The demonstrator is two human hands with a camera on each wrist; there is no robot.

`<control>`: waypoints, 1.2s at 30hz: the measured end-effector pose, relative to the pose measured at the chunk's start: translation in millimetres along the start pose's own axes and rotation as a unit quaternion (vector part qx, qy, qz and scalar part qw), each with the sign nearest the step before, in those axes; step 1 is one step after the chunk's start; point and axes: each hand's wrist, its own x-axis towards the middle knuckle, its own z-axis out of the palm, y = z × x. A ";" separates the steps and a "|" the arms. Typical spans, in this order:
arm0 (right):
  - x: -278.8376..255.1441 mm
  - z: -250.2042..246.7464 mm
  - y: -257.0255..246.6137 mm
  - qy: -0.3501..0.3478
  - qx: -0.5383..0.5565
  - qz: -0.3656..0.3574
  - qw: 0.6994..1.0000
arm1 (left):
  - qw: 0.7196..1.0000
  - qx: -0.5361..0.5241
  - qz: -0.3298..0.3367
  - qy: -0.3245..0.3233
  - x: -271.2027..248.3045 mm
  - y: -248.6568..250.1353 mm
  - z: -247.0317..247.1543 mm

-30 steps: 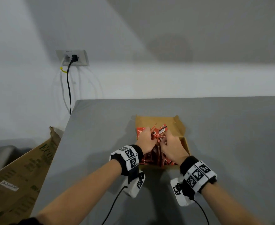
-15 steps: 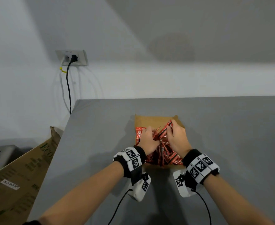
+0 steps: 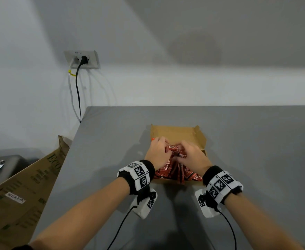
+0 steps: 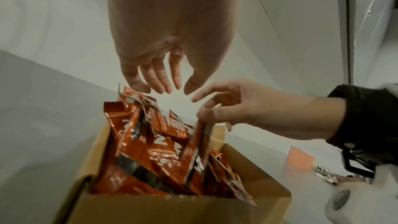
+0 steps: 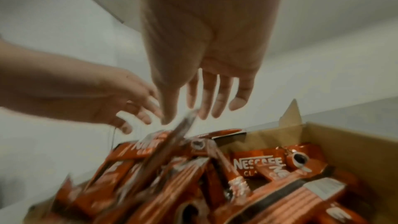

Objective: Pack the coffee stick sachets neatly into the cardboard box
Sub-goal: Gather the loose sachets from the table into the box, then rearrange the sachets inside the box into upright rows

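An open cardboard box (image 3: 177, 134) sits on the grey table (image 3: 256, 150), filled with a loose pile of red coffee sachets (image 3: 171, 171); several stand on end (image 4: 159, 142). Both hands hover over the pile, close together. My left hand (image 3: 163, 148) hangs with relaxed fingers (image 4: 163, 83) just above the sachet tops and holds nothing. My right hand (image 3: 181, 150) pinches the top of one upright sachet (image 4: 200, 144) between thumb and fingers; in the right wrist view this sachet (image 5: 178, 135) is blurred. The box floor is hidden under the sachets.
A large brown carton (image 3: 21, 186) leans beside the table's left edge. A wall socket (image 3: 82, 59) with a black cable is at the back left. In the left wrist view, loose sachets (image 4: 299, 157) lie on the table right of the box.
My right hand has come down from the box's back right toward the middle of the pile with a sachet. The left hand shifted slightly forward; the two hands are now nearly touching.
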 end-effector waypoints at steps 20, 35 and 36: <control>9.7 35.2 -17.5 -0.038 0.014 0.097 0.994 | 0.978 -0.079 -0.192 -0.001 -54.8 -74.9 -82.1; 3.7 32.1 -37.5 -0.182 -0.137 0.037 0.973 | 0.949 0.239 -0.087 -0.189 -43.6 -85.5 -65.5; 5.0 33.4 -37.5 -0.180 -0.123 0.038 0.975 | 0.954 0.227 -0.073 -0.181 -43.2 -89.2 -64.0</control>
